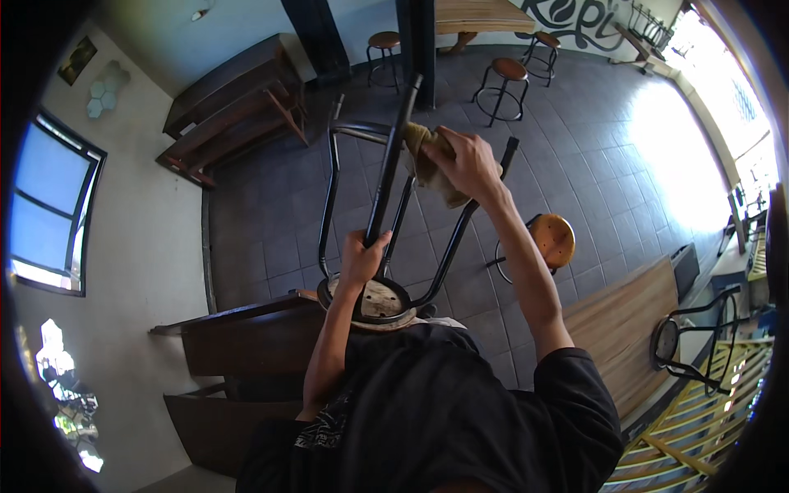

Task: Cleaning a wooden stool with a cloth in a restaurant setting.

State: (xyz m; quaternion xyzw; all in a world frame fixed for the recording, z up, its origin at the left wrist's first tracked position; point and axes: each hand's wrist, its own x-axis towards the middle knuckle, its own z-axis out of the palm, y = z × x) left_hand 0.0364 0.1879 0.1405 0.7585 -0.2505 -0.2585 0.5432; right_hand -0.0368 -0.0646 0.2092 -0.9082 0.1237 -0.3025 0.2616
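An upturned stool is held in front of me, its round wooden seat point(379, 299) low near my lap and its black metal legs point(328, 203) pointing up and away. My left hand point(363, 259) is closed around one leg just above the seat. A yellowish-brown cloth point(431, 166) is in my right hand point(465, 160), bunched against the stool's metal frame between two legs. The cloth and fingers hide part of the frame there.
Round-seated stools point(509, 69) stand on the tiled floor ahead, one with an orange-brown seat point(553, 241) near my right forearm. A dark post point(416, 37) rises ahead. Dark wooden benches point(246, 345) lie left; at right, a wooden table point(622, 333) bears another upturned stool point(667, 342).
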